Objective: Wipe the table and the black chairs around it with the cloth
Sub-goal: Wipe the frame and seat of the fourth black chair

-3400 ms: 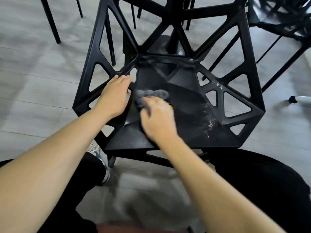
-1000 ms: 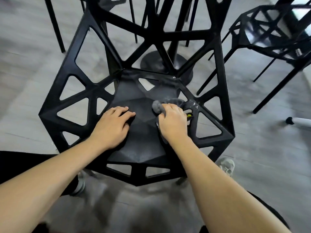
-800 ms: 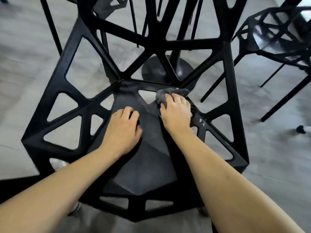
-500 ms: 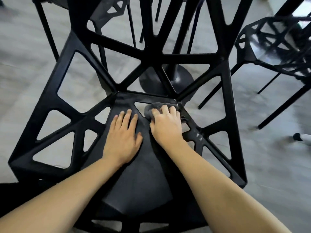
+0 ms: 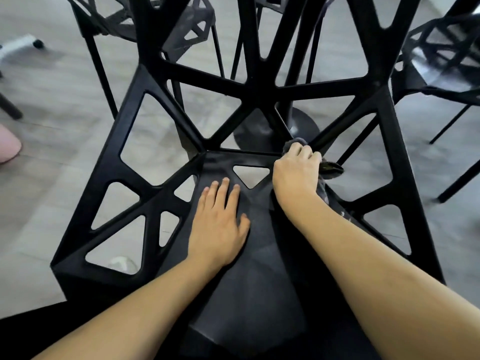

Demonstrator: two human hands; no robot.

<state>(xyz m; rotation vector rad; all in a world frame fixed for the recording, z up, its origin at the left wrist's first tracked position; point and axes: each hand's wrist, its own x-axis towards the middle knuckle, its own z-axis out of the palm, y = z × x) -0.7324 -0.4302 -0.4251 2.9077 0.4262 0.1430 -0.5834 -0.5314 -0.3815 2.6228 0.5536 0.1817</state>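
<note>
A black chair [image 5: 145, 183] with triangular cut-outs fills the head view, its seat right below me. My left hand [image 5: 218, 224] lies flat on the seat, fingers straight. My right hand [image 5: 296, 172] grips a grey cloth [image 5: 323, 189] at the seat's far right corner, where the seat meets the backrest. Most of the cloth is hidden under that hand; grey folds show past the knuckles and beside the wrist.
The table's black round base [image 5: 298, 128] stands on the grey floor behind the chair. More black chairs stand at the upper left [image 5: 181, 24] and at the right [image 5: 439, 66]. A pink object [image 5: 7, 149] sits at the left edge.
My right hand has slid the cloth to the right and further back, to the seat's corner. My left hand has stayed flat on the seat. The view has moved closer to the chair.
</note>
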